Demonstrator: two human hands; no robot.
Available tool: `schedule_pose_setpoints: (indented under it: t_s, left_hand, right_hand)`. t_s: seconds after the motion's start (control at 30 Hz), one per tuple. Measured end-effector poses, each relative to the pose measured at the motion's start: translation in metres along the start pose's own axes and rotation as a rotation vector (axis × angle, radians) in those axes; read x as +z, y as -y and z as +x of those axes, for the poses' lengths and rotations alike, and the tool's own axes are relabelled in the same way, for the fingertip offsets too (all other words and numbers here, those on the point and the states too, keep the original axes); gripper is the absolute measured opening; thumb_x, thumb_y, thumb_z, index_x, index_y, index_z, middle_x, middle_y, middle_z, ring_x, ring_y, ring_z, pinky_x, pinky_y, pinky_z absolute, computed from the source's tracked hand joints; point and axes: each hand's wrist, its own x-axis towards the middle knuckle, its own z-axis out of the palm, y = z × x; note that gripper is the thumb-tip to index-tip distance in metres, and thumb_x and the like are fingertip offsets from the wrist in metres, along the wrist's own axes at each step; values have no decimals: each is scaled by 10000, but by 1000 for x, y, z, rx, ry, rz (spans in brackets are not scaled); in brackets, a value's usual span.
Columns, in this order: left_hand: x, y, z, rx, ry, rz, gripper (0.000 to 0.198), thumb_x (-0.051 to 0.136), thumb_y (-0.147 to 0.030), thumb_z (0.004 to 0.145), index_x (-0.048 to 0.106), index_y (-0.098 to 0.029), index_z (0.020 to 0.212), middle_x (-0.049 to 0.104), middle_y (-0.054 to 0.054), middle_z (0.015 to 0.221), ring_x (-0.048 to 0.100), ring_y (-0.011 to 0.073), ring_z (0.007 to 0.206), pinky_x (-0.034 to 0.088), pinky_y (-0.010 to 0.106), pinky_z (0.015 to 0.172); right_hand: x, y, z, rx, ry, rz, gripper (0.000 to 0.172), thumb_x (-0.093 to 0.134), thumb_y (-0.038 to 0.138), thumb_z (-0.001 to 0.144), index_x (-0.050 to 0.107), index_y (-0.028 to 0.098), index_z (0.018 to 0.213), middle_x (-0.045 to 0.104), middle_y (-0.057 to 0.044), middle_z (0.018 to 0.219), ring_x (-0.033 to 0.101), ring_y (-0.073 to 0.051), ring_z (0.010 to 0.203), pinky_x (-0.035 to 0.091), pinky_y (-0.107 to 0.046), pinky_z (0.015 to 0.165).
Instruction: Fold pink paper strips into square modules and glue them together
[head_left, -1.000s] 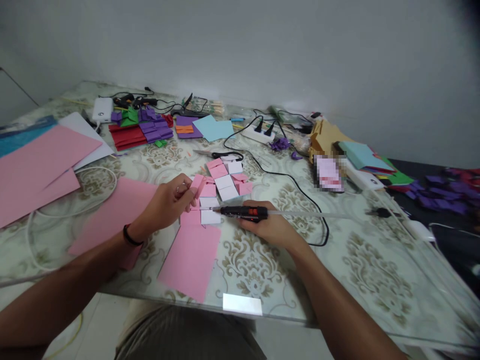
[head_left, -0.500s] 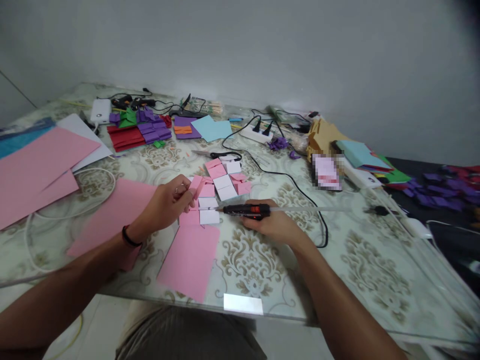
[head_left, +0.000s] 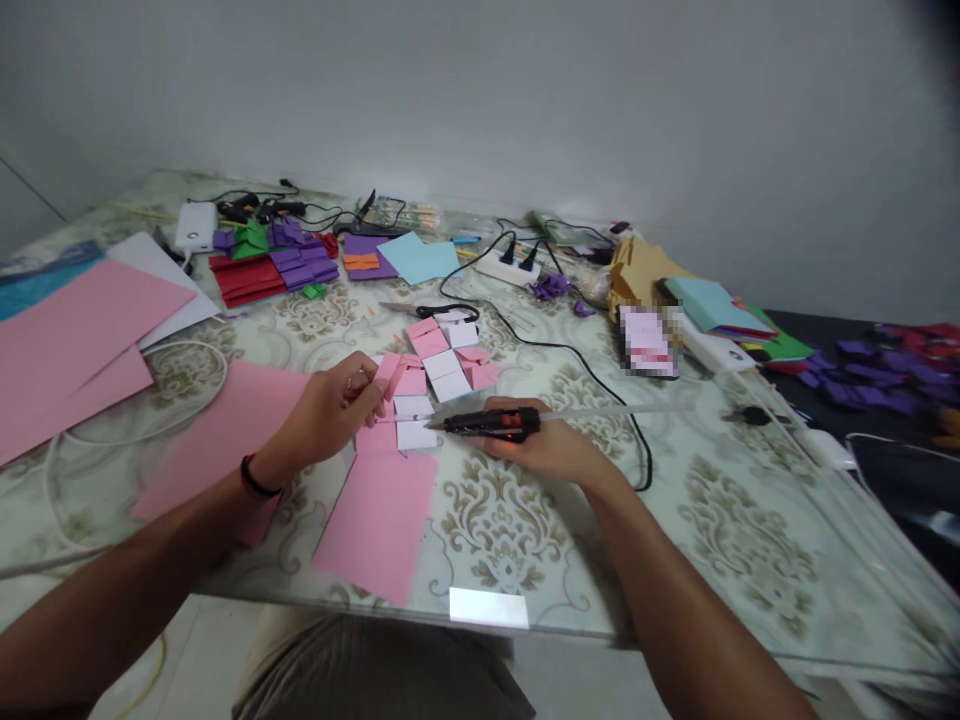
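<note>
My right hand (head_left: 544, 447) grips a black glue gun (head_left: 487, 424) with a red trigger, lying sideways. Its tip touches the edge of a folded pink and white paper piece (head_left: 412, 410). My left hand (head_left: 334, 405) pinches a pink flap of that piece between thumb and fingers. More folded pink and white squares (head_left: 448, 352) lie just behind it. A pink sheet (head_left: 381, 520) lies in front, reaching the table edge. A clear glue stick sticks out of the back of the gun to the right.
The glass table (head_left: 712, 540) has a floral cloth under it. Pink sheets (head_left: 71, 340) lie left, scissors (head_left: 439, 311) behind the squares. A black cord (head_left: 600, 385) runs to a white power strip (head_left: 510, 268). Purple and red folded papers (head_left: 274, 265) are at the back, coloured paper piles (head_left: 720, 310) on the right.
The view drifted slightly right, so everything shifted a little left. The glue gun tip stays at the folded piece and both hands keep their hold.
</note>
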Motion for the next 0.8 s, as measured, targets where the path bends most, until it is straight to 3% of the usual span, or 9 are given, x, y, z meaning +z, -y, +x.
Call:
schedule_pose_setpoints:
  t_s: [0.13, 0.3, 0.8]
  left_hand:
    - [0, -2, 0, 7, -21, 24, 176, 567, -334, 1003, 527, -211, 884, 710, -13, 673, 673, 146, 588, 519, 264, 578]
    - [1, -6, 0, 21, -33, 54, 171, 564, -296, 984, 490, -218, 851, 704, -21, 654, 664, 141, 567, 498, 255, 559]
    - [2, -6, 0, 32, -22, 69, 135, 553, -271, 971, 473, -222, 875, 671, -40, 637, 646, 136, 567, 488, 256, 567]
  right_hand:
    - [7, 8, 1, -153, 32, -34, 222, 726, 406, 881, 640, 204, 851, 603, 15, 725, 531, -143, 651, 422, -269, 598]
    - [26, 17, 4, -332, -36, -92, 218, 670, 331, 937, 577, 212, 780, 584, 7, 734, 529, -143, 683, 416, -284, 647]
    - [37, 15, 6, -280, -61, -88, 154, 653, 225, 886, 573, 211, 755, 577, 14, 708, 519, -138, 665, 407, -294, 652]
